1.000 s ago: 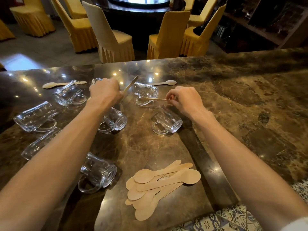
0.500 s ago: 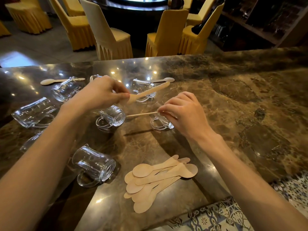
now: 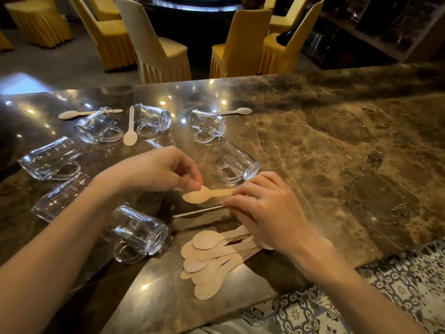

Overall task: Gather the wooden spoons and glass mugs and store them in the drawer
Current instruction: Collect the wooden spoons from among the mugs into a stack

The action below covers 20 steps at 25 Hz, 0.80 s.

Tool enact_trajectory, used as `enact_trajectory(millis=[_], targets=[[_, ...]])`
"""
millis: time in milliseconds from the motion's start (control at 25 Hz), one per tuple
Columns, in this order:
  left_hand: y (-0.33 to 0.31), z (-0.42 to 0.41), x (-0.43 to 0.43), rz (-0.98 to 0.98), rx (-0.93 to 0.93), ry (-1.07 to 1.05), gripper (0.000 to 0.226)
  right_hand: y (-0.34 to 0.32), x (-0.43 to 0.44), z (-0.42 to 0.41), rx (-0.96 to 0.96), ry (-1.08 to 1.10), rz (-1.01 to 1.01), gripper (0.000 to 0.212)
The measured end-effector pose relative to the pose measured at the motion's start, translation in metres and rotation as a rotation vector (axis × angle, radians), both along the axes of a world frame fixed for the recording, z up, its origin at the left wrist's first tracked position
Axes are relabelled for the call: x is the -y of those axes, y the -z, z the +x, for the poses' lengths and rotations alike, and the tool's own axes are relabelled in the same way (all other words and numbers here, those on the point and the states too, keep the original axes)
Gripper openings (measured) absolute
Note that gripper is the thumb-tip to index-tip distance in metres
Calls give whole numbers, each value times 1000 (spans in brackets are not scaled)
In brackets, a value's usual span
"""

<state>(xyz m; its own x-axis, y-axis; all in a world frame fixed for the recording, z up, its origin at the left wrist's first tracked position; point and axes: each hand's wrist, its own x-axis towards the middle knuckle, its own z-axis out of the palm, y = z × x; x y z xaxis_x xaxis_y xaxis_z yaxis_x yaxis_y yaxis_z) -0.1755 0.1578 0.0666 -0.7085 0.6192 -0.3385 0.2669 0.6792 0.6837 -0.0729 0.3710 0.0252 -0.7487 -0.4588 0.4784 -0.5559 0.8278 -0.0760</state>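
Note:
A pile of wooden spoons (image 3: 212, 259) lies near the counter's front edge. My left hand (image 3: 159, 169) pinches the bowl of a wooden spoon (image 3: 204, 195) just above the pile. My right hand (image 3: 265, 210) touches that spoon's handle and holds a second spoon (image 3: 197, 212) edge-on below it. Several glass mugs lie on their sides: one (image 3: 137, 233) beside the pile, one (image 3: 237, 163) behind my hands, others at the left (image 3: 49, 159) and back (image 3: 208, 125). Loose spoons lie at the back left (image 3: 72, 114), the back middle (image 3: 130, 136) and the back right (image 3: 237, 111).
The brown marble counter (image 3: 337, 153) stretches right. Its front edge meets patterned tiles (image 3: 397, 285) at the lower right. Yellow covered chairs (image 3: 240, 42) and a dark round table stand beyond the counter. Dark shelves (image 3: 373, 27) are at the far right.
Both hands have drawn back from the mugs toward the spoon pile, each bringing a spoon. The left hand's spoon now reaches the right hand's fingers.

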Motion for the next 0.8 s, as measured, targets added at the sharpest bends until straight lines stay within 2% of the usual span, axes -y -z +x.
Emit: enact_trajectory(millis=[200, 440, 800], targets=[[21, -1, -5, -8, 110, 50, 5, 16, 2, 18, 37, -1, 28, 5], [33, -1, -7, -75, 141, 80, 4, 27, 2, 28, 83, 1, 38, 11], [38, 4, -13, -279, 43, 193, 8, 33, 0, 29, 213, -25, 36, 15]])
